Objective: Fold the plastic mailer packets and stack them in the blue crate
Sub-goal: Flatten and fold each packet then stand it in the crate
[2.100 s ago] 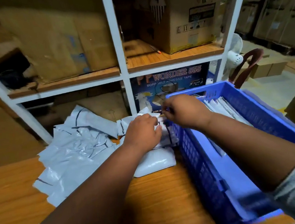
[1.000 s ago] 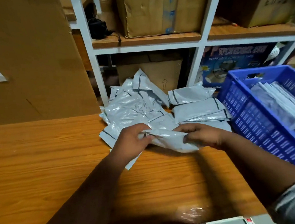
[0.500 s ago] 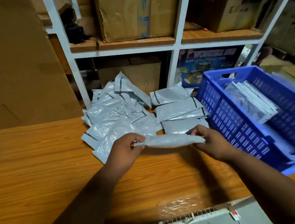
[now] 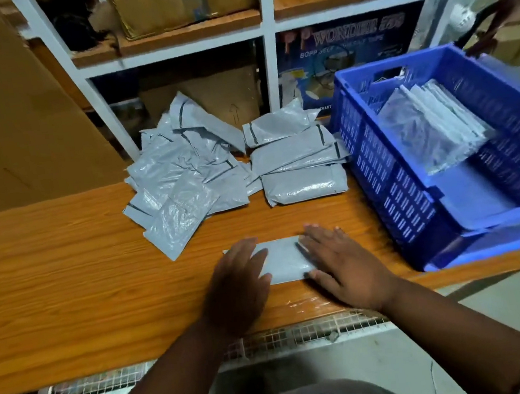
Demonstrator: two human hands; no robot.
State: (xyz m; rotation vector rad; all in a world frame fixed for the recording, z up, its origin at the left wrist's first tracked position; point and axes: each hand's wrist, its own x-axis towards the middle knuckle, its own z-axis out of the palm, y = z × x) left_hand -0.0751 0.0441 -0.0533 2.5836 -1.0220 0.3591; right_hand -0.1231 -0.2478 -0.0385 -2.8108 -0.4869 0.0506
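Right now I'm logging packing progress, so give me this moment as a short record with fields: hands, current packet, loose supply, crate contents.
left hand: left hand lies flat, fingers straight, pressing the left end of the packet
right hand: right hand lies flat on the packet's right end
current packet: grey mailer packet flat on the wooden table, near its front edge
loose supply: pile of mailer packets at the table's back, left of the crate
crate: blue crate at the table's right end
crate contents: folded packets leaning at its far side

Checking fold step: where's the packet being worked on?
Flat on the wooden table, near edge, pressed under both hands, left hand and right hand; packet sits left of the blue crate.
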